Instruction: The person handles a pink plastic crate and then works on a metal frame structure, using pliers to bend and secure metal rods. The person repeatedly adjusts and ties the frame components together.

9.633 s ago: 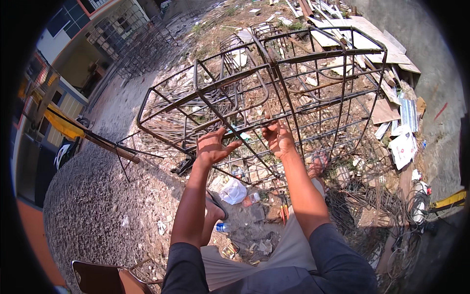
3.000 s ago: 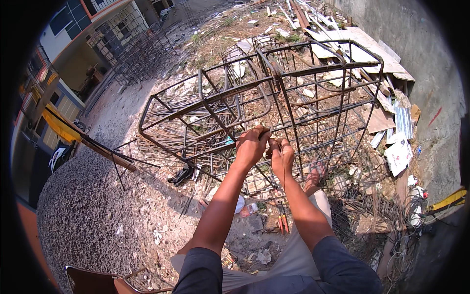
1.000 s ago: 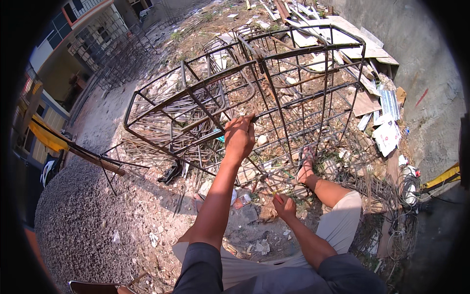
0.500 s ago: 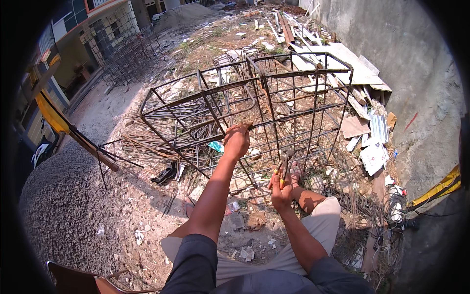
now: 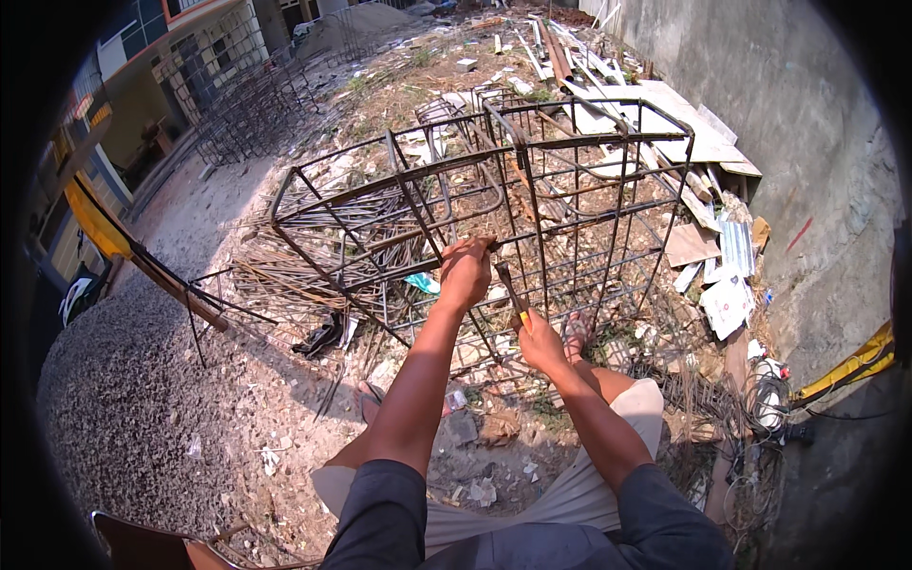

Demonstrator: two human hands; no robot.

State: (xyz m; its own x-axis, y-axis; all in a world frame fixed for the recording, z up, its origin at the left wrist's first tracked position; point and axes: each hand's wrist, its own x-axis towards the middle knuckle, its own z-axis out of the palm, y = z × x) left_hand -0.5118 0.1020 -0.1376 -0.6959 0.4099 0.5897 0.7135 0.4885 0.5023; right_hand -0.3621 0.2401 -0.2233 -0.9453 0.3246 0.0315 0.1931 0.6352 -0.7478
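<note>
A rebar cage [image 5: 513, 142] of rusty bars stands in front of me, a little above the rubble. My left hand [image 5: 465, 274] is closed around one of its lower bars near the middle; the fingertips are partly hidden, and any small wire there is too small to tell. My right hand [image 5: 541, 342] grips a pair of pincers [image 5: 509, 285] by yellow handles. Their dark jaws point up and left, close beside my left fingers and the bar. Whether the jaws touch anything is unclear.
A bundle of loose rebar [image 5: 285, 266] lies behind the cage at left. A gravel heap [image 5: 123, 408] rises at the left. Boards [image 5: 703, 142] and scrap lean along the concrete wall [image 5: 817, 190] at right. Tangled wire [image 5: 703, 399] lies low on the right.
My right hand has turned the pincers and brought their jaws up and left, close to my left hand. My left hand stays on the bar.
</note>
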